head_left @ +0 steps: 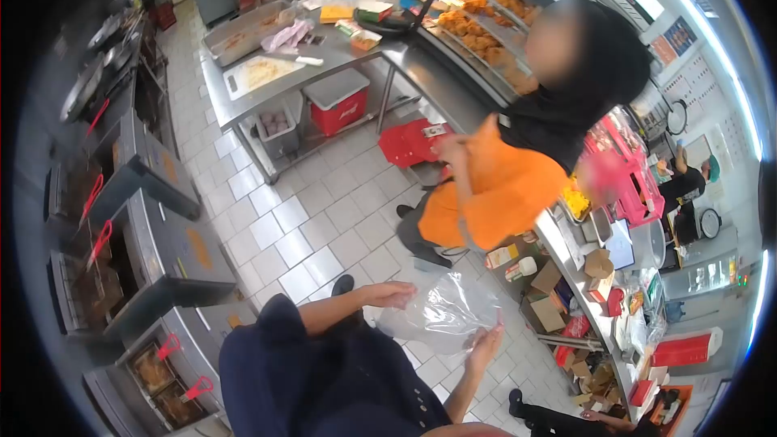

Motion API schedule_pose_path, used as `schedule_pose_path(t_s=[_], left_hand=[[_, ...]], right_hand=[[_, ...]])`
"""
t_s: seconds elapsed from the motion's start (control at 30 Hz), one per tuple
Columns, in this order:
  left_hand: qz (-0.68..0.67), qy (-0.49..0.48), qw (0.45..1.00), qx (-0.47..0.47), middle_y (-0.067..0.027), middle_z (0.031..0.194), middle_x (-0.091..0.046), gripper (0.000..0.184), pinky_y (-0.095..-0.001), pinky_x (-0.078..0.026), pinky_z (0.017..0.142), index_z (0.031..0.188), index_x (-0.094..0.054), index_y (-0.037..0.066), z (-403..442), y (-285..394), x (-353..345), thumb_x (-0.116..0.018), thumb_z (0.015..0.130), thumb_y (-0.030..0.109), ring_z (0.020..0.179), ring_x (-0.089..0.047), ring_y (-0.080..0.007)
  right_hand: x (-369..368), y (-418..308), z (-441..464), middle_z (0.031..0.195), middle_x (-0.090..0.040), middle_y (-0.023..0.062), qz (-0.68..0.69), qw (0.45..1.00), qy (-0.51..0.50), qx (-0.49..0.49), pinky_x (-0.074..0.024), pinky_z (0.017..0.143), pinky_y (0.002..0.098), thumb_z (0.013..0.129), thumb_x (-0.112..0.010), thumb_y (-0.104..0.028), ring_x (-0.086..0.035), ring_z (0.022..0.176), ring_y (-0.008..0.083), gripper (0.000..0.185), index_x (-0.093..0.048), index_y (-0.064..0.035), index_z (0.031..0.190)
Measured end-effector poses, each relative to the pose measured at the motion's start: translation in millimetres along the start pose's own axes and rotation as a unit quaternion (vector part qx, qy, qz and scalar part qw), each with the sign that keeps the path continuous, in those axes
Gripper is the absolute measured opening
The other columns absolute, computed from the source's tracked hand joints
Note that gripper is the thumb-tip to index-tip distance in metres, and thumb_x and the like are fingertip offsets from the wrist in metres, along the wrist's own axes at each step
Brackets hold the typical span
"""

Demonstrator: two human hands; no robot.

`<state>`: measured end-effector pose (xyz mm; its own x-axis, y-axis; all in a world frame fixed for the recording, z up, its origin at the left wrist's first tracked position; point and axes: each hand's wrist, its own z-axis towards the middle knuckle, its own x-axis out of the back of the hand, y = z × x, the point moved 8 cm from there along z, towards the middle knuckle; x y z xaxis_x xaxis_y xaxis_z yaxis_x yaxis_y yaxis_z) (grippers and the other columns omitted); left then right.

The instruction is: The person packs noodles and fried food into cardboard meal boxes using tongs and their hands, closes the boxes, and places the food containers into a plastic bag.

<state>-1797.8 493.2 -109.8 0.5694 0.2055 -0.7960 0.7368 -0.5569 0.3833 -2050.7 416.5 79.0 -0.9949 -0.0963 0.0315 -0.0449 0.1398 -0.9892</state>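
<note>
A clear plastic bag (441,311) is stretched between my two hands, above the tiled floor. My left hand (390,294) is closed on the bag's left edge, with its fingers pointing right. On the bag's right side, my right hand (485,345) grips the other edge. The bag looks thin, shiny and creased, and what is in it, if anything, cannot be made out.
A person in an orange top (502,186) stands just ahead, near a red container (409,142). Metal fryers or ovens (150,243) line the left. A steel table (214,85) holds a cutting board and knife. A cluttered counter (579,279) runs along the right.
</note>
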Motion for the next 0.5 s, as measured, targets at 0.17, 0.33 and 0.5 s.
schedule_pose_path(t_s=[0.17, 0.33, 0.5], left_hand=[[0.139, -0.066, 0.988, -0.017, 0.0003, 0.099, -0.062, 0.027, -0.027, -0.05, 0.084, 0.116, -0.065, 0.005, 2.9, -4.3, -43.4, -0.065, 0.102, 0.027, 0.095, -0.059, -0.0093], [0.393, 0.077, 0.915, -0.05, -0.0001, 0.092, -0.066, 0.023, -0.0264, -0.05, 0.078, 0.103, -0.07, 0.003, 30.1, -15.3, -72.6, -0.067, 0.1, 0.025, 0.085, -0.061, -0.0098], [0.28, 0.051, 0.943, -0.17, -0.0013, 0.079, -0.068, 0.015, -0.0252, -0.049, 0.07, 0.095, -0.071, 0.002, 23.3, -22.6, -151.1, -0.073, 0.095, 0.017, 0.073, -0.061, -0.0107]], right_hand=[[137.7, 71.2, 13.8, 0.057, -0.039, -0.0044, -0.013, 0.991, 0.131, -0.019, -0.0318, 0.044, 0.0246, 0.109, -0.041, -0.047, -0.035, 0.047, 0.0058, 0.042, -0.055, -0.0099, 0.125], [225.9, 228.2, 3.3, 0.074, -0.058, 0.0033, -0.339, 0.928, 0.14, 0.067, -0.0471, 0.06, 0.0271, 0.106, -0.053, -0.034, -0.057, 0.065, 0.0131, 0.034, -0.058, -0.0057, 0.124], [139.9, 136.6, -41.5, 0.105, -0.071, 0.0123, -0.243, 0.966, 0.074, 0.051, -0.053, 0.089, 0.0362, 0.099, -0.066, -0.028, -0.067, 0.101, 0.0207, 0.04, -0.064, 0.0002, 0.127]])
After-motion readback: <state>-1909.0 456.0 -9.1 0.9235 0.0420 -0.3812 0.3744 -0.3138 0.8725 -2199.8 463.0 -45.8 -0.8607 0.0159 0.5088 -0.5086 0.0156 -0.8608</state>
